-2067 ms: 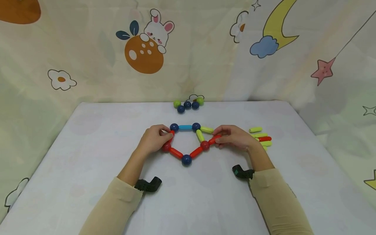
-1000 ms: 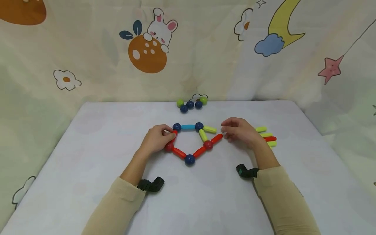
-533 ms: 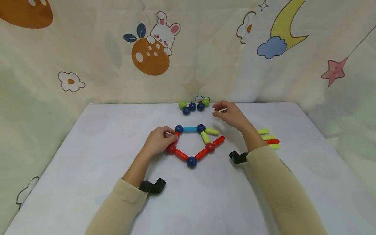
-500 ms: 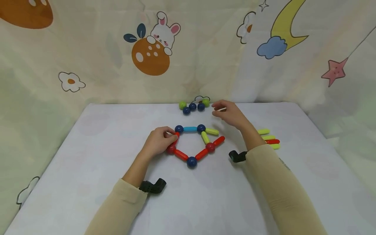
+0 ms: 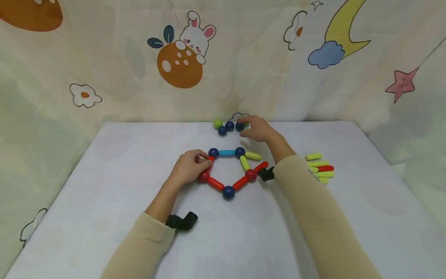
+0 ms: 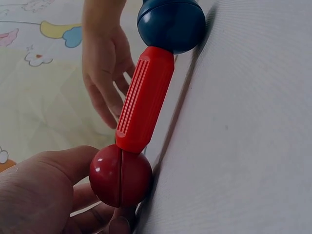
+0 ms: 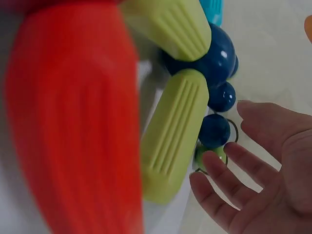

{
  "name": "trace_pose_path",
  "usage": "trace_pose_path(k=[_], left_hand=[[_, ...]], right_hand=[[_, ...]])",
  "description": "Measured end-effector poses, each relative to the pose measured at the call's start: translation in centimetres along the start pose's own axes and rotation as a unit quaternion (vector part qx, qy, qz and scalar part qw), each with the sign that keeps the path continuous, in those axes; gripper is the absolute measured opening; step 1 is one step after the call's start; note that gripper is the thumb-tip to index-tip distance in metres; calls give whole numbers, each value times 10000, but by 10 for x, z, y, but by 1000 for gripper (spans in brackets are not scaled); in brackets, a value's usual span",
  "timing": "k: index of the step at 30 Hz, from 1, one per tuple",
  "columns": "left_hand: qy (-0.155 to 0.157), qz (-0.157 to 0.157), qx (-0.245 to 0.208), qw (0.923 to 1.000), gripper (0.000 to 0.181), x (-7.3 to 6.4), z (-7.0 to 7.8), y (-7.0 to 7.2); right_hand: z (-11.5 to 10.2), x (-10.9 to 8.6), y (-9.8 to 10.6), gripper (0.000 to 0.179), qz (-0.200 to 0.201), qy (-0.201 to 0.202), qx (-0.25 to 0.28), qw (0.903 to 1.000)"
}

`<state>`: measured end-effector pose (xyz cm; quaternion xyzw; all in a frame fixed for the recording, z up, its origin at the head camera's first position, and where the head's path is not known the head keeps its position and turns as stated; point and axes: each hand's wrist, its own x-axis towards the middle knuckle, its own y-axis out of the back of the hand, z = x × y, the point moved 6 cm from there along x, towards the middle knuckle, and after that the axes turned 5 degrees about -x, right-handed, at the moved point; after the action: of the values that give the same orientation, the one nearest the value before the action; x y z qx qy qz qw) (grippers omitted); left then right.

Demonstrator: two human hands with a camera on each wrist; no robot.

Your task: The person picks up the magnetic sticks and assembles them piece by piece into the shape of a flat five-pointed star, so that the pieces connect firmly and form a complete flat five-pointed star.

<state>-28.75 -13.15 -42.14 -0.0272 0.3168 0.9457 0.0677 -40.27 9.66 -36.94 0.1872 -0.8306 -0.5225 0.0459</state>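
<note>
A five-sided ring of magnetic rods and balls lies mid-table in the head view. It has a light blue rod (image 5: 227, 153), a yellow-green rod (image 5: 245, 163) and red rods (image 5: 216, 184) between dark blue balls (image 5: 228, 193) and red balls (image 5: 251, 175). Another yellow-green rod (image 5: 253, 155) and red rod (image 5: 262, 166) jut out rightward. My left hand (image 5: 188, 166) pinches the ring's left red rod (image 5: 209, 169), partly hiding it. Behind the ring, my right hand (image 5: 258, 130) has its fingers parted around a loose dark blue ball (image 5: 239, 126); the right wrist view shows the fingers spread.
Beside that ball at the table's back edge are more dark blue balls (image 5: 222, 130) and a green ball (image 5: 217, 124); another green one is mostly behind my right fingers. Several loose yellow-green rods (image 5: 325, 174) and a red rod (image 5: 326, 168) lie at right, near my right sleeve.
My right hand has let go of the jutting red rod, then moved back and left to the loose balls. The left hand has kept its grip on the ring.
</note>
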Motion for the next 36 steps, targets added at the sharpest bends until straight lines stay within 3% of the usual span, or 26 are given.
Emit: trace_pose_path(k=[5, 11, 18, 25, 29, 36], left_hand=[[3, -67, 4, 10000, 36, 1, 2, -5], [37, -45, -7, 10000, 35, 0, 4, -3], [10, -45, -17, 10000, 35, 0, 4, -2], [4, -25, -22, 10000, 35, 1, 1, 0], [18, -24, -8, 10000, 35, 0, 0, -1], [58, -11, 78, 10000, 35, -2, 3, 1]], right_hand=[[-3, 4, -2, 56, -78, 7, -368, 9993], [-2, 3, 3, 44, 286, -400, -446, 9978], [0, -2, -8, 46, -505, -431, -321, 9973], [14, -12, -3, 41, -226, -562, 584, 9965], [29, -25, -1, 43, -192, -792, 1319, 9879], [50, -51, -7, 48, -223, -1206, 1955, 9730]])
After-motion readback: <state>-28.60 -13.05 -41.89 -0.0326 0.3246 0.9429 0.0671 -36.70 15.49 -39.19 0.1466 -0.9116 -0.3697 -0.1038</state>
